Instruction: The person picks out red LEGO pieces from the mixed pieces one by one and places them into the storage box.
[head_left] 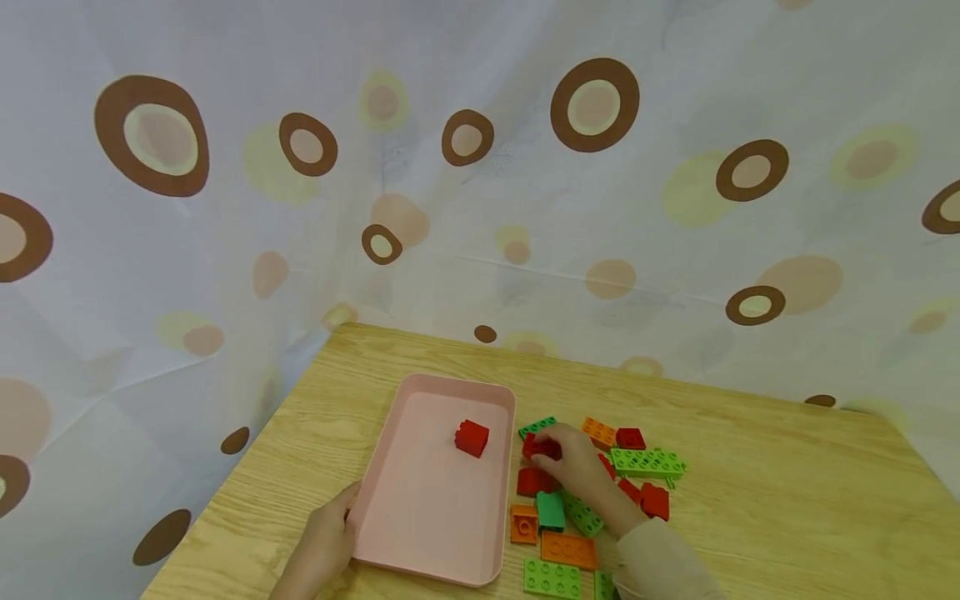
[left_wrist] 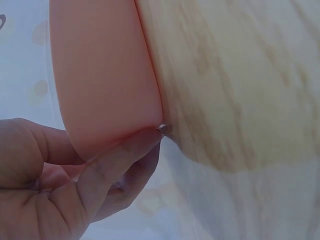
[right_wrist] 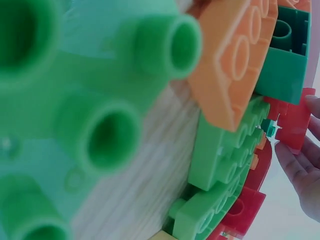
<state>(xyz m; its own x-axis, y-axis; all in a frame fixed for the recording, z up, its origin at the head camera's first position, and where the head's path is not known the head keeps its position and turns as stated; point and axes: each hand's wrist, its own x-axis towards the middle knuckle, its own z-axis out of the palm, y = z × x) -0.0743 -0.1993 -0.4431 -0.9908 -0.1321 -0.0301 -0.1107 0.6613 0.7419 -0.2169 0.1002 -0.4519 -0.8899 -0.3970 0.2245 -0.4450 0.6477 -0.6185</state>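
A pink tray [head_left: 431, 492] lies on the table with one red brick [head_left: 472, 438] inside, toward its far end. My left hand [head_left: 327, 533] grips the tray's near left side; in the left wrist view its thumb and fingers pinch the wall at a corner. Just right of the tray, my right hand [head_left: 577, 462] pinches a red toy building brick [head_left: 542, 447] between thumb and fingers, over the scattered bricks. Close below that hand lie another red brick [head_left: 534, 482] and a teal brick [head_left: 551, 511]. In the right wrist view, fingertips meet a red brick [right_wrist: 296, 125].
Several loose bricks spread right of the tray: a long light green one [head_left: 648, 462], an orange one [head_left: 567, 551], a green one [head_left: 551, 578] and a red one [head_left: 655, 502]. The wooden table [head_left: 765, 508] ends at a hanging spotted cloth [head_left: 525, 200].
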